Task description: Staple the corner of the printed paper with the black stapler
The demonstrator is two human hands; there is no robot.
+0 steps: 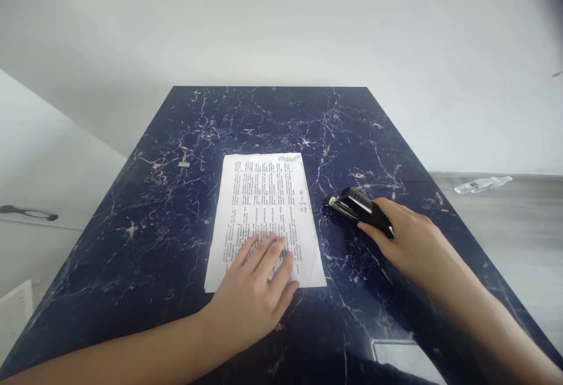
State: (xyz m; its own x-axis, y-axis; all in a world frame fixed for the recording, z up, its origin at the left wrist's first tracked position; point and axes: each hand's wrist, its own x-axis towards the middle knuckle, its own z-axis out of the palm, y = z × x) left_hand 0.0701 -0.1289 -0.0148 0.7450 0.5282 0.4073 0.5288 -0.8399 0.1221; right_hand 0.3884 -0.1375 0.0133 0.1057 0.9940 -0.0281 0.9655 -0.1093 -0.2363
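A sheet of white paper point(264, 197) with printed text lies on the dark blue marbled table point(264, 121). My left hand point(257, 291) rests flat on its near part, fingers stretched out and a little apart. To the right of the paper, my right hand point(407, 235) grips a black stapler point(358, 206) by its rear end. The stapler's front end points left toward the paper's right edge, with a small gap between them. Handwriting runs along that edge of the sheet. Whether further sheets lie beneath it I cannot tell.
A small pale strip point(183, 164) lies on the table left of the paper. At the near right is a white, grey-edged object point(407, 358), partly cut off. A clear plastic wrapper point(482, 184) lies on the floor to the right. A white wall point(281, 21) stands behind the table.
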